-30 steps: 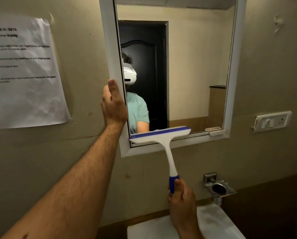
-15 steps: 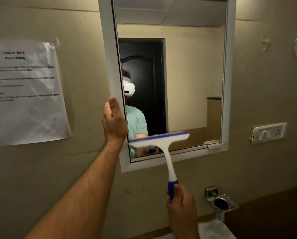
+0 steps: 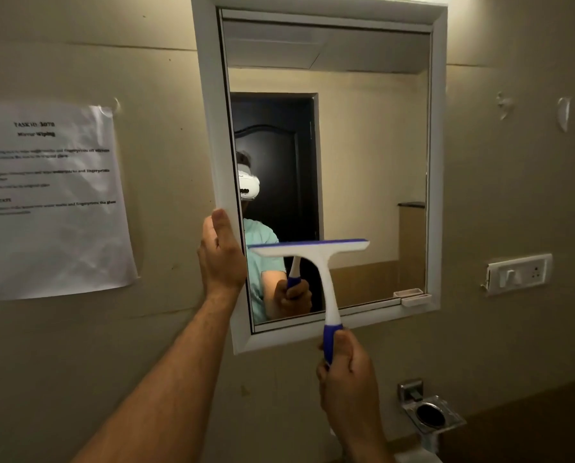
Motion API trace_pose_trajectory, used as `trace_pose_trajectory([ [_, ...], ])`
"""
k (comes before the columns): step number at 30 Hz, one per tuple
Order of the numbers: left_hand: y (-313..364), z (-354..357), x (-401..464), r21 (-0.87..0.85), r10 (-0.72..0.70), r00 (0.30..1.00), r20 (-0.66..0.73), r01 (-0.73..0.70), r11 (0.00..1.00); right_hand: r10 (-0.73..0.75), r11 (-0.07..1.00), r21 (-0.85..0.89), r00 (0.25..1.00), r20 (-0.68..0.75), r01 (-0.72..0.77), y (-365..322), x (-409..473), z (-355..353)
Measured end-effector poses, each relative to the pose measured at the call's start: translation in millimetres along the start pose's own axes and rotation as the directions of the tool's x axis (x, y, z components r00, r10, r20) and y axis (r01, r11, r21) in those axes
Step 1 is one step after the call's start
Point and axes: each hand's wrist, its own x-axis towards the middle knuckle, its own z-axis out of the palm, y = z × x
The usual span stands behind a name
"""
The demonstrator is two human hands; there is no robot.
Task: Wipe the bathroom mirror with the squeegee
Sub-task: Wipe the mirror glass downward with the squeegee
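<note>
Here the right hand (image 3: 349, 379) grips the squeegee (image 3: 312, 252) against the mirror (image 3: 362, 162), left hand (image 3: 221, 259) flat on its frame (image 3: 209, 95).

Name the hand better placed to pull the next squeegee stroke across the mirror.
Right. The right hand grips the squeegee by its handle, blade low on the mirror; the left hand rests on the frame.
</note>
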Motion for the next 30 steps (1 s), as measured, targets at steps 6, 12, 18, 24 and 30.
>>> trace_pose_trajectory([
  [6,0.6,0.6,2.5,0.011,0.007,0.999,-0.035,-0.006,1.000,0.043,0.997,-0.055,0.992,-0.122,-0.050,40.4,-19.6,5.9],
  [12,-6.1,-1.7,4.9,0.011,0.016,1.000,-0.008,-0.016,1.000,0.003,1.000,-0.017,0.999,-0.042,-0.004,19.9,-2.8,4.4],
  [18,7.7,4.5,3.2,0.034,0.005,1.000,-0.002,-0.005,0.999,-0.122,0.991,0.049,0.992,-0.035,0.124,-25.2,24.4,7.7],
  [24,-0.9,-10.9,-0.1,0.062,-0.061,0.997,0.045,0.058,0.996,-0.135,0.987,0.076,0.990,-0.049,0.139,-38.6,10.9,28.9],
  [30,43.7,-19.0,40.6,0.046,-0.057,0.998,-0.005,0.057,0.997,-0.298,0.954,-0.012,0.949,-0.102,0.298,-76.2,42.1,17.5],
])
